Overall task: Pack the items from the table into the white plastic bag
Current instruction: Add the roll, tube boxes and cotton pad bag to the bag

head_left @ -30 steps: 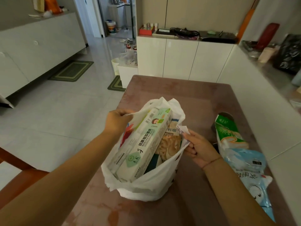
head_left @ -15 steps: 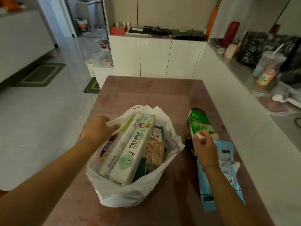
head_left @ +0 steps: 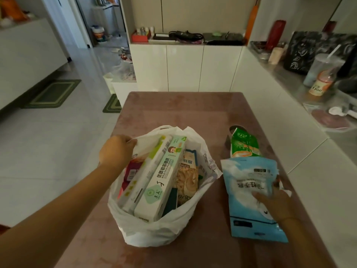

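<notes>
White plastic bag point(head_left: 154, 227), open, stuffed with perhaps 4 boxes.

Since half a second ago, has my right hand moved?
Yes. The right hand has come back toward the near table edge, from the green packet down onto the lower part of the blue pouch, where it now rests.

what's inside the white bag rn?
In the white plastic bag: two long boxes standing on end, a noodle-print packet, a red packet. Anything deeper is hidden. Left hand holds the rim.
</notes>
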A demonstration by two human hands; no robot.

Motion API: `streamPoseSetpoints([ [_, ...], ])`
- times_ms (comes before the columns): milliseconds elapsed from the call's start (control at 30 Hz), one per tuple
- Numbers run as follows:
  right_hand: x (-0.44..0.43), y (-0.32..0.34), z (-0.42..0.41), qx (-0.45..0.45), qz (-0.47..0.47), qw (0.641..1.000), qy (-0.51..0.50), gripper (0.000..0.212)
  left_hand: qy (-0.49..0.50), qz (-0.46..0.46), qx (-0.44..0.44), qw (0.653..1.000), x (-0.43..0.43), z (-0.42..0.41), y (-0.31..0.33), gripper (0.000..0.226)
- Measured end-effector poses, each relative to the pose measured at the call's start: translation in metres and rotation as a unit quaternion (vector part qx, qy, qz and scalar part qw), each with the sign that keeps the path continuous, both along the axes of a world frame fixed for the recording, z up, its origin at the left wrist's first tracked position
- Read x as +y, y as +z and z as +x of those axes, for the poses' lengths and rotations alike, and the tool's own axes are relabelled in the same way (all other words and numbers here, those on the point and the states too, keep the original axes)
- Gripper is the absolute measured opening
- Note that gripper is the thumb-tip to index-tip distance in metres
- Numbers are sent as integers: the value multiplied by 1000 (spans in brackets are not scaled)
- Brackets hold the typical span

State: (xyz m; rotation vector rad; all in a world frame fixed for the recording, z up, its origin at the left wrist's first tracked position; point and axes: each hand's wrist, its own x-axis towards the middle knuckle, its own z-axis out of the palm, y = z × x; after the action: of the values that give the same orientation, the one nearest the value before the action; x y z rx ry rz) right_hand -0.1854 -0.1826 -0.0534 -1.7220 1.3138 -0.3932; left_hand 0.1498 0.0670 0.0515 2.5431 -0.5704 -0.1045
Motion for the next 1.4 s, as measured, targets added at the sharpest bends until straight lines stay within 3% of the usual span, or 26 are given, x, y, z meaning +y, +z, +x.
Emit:
streamPoseSetpoints([
  [67,3,39,11,-98,-34,995,6,24,2,-24,2,1000,1,2,1,39],
  [167,17,110,42,-202,-130,970,33,40,6,-43,3,999,2,1,3,36],
  [233,34,141,77,-248,-187,943,122,25,5,-53,5,999,2,0,4,33],
  [300,56,147,123,-211,-277,893,284,31,0,-62,10,998,2,1,4,34],
  [367,79,126,164,-125,-358,812,444,34,2,-67,22,997,3,3,6,35],
  [433,100,99,197,-48,-349,754,554,44,5,-73,34,997,4,4,9,33],
  [567,128,80,249,13,-354,716,601,38,-10,-86,54,995,9,2,12,24],
  [667,139,71,287,45,-333,728,597,33,0,-109,47,993,9,3,11,22],
  [767,142,64,307,94,-253,746,608,39,20,-119,58,991,13,8,11,21],
  [900,131,76,290,32,-169,739,651,56,9,-113,49,992,22,10,13,20],
  [1033,123,89,238,-25,-163,720,674,66,2,-95,52,994,19,8,16,23],
  [1200,131,78,207,72,-209,707,672,55,-2,-82,46,996,12,3,17,21],
  [1267,134,80,212,68,-231,712,660,51,-1,-78,37,996,9,2,17,23],
  [1333,129,82,210,-26,-216,771,599,48,2,-79,34,996,9,2,18,27],
  [1400,104,80,198,-162,-192,872,419,46,-2,-76,21,997,9,3,17,30],
])
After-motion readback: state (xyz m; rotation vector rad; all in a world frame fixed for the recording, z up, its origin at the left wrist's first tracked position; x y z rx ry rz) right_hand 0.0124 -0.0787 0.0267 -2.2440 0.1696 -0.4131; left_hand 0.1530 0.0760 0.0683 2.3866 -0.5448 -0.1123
